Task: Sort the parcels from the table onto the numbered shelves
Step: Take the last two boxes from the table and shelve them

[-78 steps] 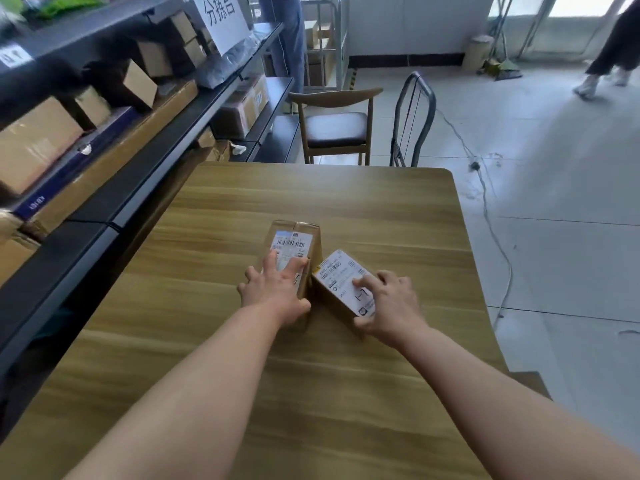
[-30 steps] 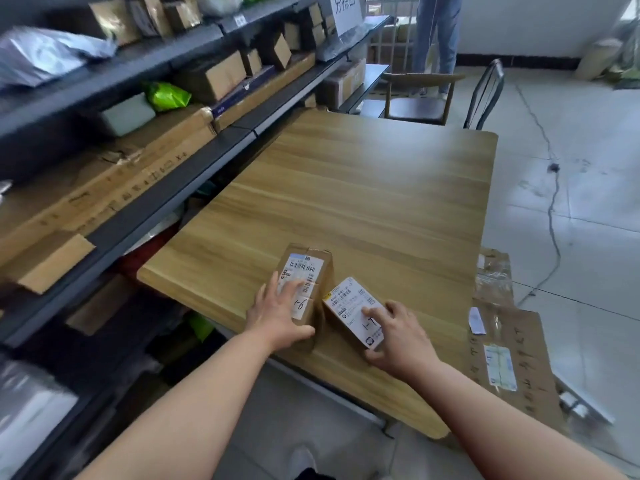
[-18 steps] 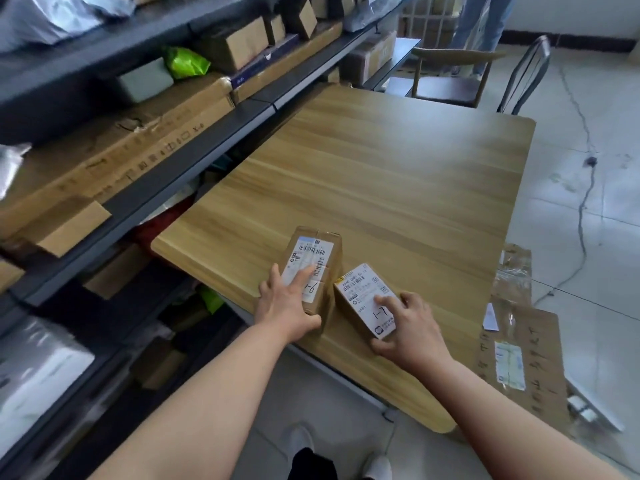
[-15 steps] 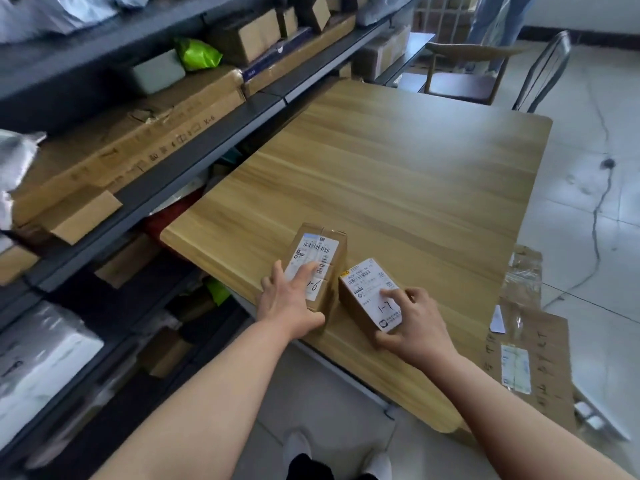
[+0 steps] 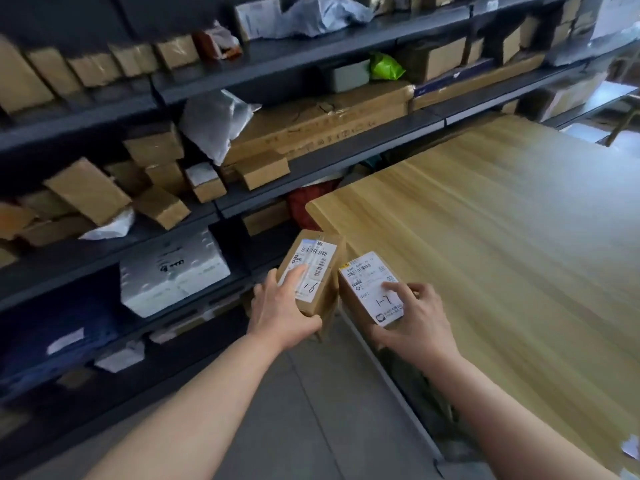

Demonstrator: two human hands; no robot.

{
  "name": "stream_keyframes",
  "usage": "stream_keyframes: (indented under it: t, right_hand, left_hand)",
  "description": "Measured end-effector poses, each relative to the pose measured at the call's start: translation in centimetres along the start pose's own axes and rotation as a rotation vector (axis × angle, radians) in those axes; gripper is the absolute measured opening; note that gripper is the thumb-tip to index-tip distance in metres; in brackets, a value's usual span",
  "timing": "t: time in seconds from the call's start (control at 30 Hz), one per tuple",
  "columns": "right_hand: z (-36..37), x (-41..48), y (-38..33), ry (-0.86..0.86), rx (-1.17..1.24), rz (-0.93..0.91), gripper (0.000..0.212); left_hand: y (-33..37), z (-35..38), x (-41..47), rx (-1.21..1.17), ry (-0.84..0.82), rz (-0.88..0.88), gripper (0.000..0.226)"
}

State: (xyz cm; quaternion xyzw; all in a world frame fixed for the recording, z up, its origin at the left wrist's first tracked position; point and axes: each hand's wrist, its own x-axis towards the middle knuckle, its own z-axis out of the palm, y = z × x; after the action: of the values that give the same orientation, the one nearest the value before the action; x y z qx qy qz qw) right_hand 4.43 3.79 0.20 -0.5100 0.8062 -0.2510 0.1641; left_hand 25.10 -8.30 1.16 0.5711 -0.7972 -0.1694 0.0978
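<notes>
My left hand [image 5: 280,306] grips a small brown parcel [image 5: 320,268] with a white label marked 1-6, held in the air just off the table's left edge. My right hand [image 5: 417,323] grips a second small brown parcel [image 5: 367,289] whose label reads 1-7, over the near left edge of the wooden table [image 5: 502,244]. The two parcels are side by side, almost touching. The dark shelves [image 5: 311,161] run along the left and back, crowded with boxes and bags.
On the shelves lie several brown boxes [image 5: 86,195], a long flat carton [image 5: 322,126], grey plastic mailers [image 5: 214,123], a green bag [image 5: 384,67] and a white foam box [image 5: 173,271]. Grey floor [image 5: 294,410] lies between me and the shelves.
Both parcels have been lifted off the table and carried left past its edge. The view has swung left to face the shelves.
</notes>
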Motion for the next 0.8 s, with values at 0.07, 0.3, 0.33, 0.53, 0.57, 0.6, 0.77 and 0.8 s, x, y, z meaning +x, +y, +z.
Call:
stream_keyframes:
  t: [0.07,0.3,0.33,0.53,0.57,0.6,0.77,0.8]
  right_hand:
    - [1.8,0.0,-3.4,-0.022,-0.003,-0.057,0.074]
    - [9.6,-2.7,-16.9,-0.095,-0.019,-0.292,0.076]
    - [10.8,-3.4,-19.0,-0.103,-0.026,-0.334,0.077]
    - [17.6,-8.0,-30.5,-0.161,0.039,-0.495,0.078]
    - [18.7,-8.8,-32.2,-0.180,0.040,-0.522,0.078]
    - [19.7,-9.5,-33.8,-0.200,0.038,-0.551,0.079]
    - [24.3,-13.1,-42.0,-0.288,0.014,-0.718,0.080]
    - [25.1,-13.7,-43.6,-0.304,0.013,-0.754,0.080]
  left_hand:
    - [-3.5,-1.9,-1.5,-0.024,0.039,-0.079,0.099]
    - [-17.2,-8.7,-9.3,-0.056,0.151,-0.306,0.102]
    - [-19.2,-9.7,-10.6,-0.047,0.166,-0.331,0.102]
    - [-29.9,-15.5,-18.1,0.020,0.240,-0.489,0.100]
    - [-31.4,-16.3,-19.4,0.021,0.254,-0.510,0.101]
    - [-32.8,-17.2,-20.6,0.022,0.269,-0.533,0.101]
    - [-39.0,-21.3,-26.9,0.016,0.371,-0.682,0.099]
    - [-40.0,-22.0,-28.0,0.016,0.393,-0.714,0.099]
